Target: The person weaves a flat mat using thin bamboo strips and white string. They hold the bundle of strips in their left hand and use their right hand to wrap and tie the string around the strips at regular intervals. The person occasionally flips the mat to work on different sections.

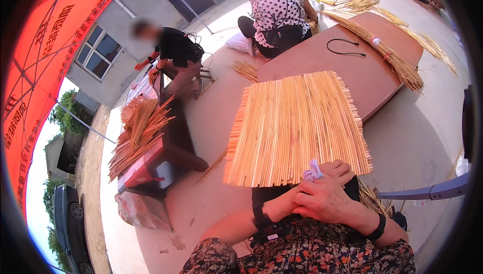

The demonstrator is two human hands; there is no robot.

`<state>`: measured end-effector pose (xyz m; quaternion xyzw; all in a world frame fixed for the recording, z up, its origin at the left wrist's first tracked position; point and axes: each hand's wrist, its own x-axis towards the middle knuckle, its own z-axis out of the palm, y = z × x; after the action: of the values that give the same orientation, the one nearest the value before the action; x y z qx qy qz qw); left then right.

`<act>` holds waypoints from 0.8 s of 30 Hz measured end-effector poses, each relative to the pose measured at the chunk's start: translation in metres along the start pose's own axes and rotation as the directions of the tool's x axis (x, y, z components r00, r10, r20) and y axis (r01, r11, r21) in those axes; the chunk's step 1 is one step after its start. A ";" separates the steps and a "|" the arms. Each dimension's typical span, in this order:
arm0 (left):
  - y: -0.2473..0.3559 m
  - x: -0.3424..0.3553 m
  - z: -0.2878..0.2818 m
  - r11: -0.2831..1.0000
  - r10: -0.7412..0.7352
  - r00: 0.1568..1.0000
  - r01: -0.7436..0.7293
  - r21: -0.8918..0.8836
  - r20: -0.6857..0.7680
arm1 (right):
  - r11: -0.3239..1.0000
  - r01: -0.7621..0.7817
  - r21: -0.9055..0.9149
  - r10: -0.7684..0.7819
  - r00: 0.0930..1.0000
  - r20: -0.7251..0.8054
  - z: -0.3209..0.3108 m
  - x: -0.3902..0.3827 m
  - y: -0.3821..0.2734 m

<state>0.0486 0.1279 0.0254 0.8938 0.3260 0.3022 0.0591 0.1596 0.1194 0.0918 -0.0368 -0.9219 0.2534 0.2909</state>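
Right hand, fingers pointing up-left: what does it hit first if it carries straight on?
Probably the straw mat: the right hand rests at its near edge beside a pale purple tie. Depth is unclear.

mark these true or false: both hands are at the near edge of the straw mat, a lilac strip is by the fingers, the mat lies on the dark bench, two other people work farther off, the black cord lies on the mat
1. Both hands meet at the near edge of the straw mat. True: the right hand lies over the left hand.
2. A lilac strip is at the fingers. True.
3. The mat lies on the dark bench. False: it rests on the brown board.
4. Two other people work farther off. True.
5. The black cord lies on the mat. False: it lies on the board, beyond the mat.
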 end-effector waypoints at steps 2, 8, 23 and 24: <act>-0.004 -0.004 0.003 0.997 -0.007 0.999 0.004 -0.074 -0.046 | 0.999 0.042 0.032 -0.044 0.997 0.065 -0.003 0.003 0.007; -0.012 0.006 0.008 1.000 -0.018 1.000 0.018 0.008 0.015 | 0.994 0.010 0.110 -0.018 0.997 0.074 -0.006 0.013 0.018; -0.009 0.015 0.016 0.984 0.001 1.000 -0.001 0.178 0.000 | 0.984 -0.011 0.179 -0.016 0.988 0.151 -0.007 0.008 0.022; -0.004 0.014 0.017 0.977 -0.031 0.999 0.038 0.212 -0.035 | 0.988 -0.018 0.156 -0.012 0.983 0.183 -0.005 0.006 0.019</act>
<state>0.0646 0.1418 0.0178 0.8844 0.3726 0.2786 -0.0367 0.1562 0.1399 0.0888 0.0084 -0.9218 0.3281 0.2063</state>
